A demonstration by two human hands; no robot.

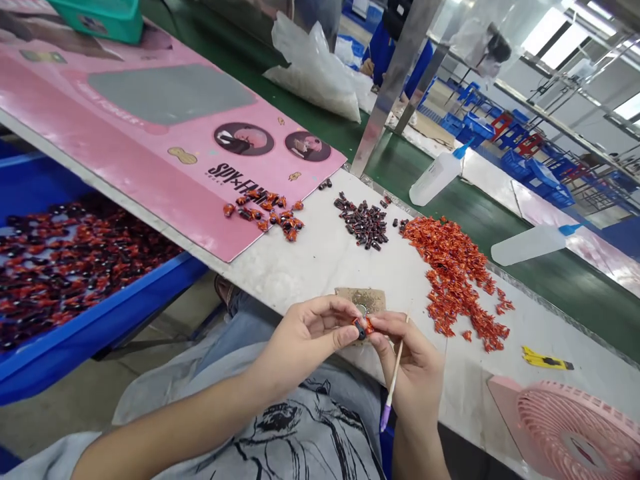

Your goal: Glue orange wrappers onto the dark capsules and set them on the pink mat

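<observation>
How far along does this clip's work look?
Looks done: the blue tray and the pink board's small pile hold dark-and-red pieces. In hand: the left hand and right hand hold one such piece. Left: the red bits heap and dark bits pile.

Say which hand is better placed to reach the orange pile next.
Probably the right hand: it sits nearer the loose orange pieces than the left hand does. However, it also grips a thin wooden stick, and both hands are pinching a small dark-and-orange piece.
</observation>
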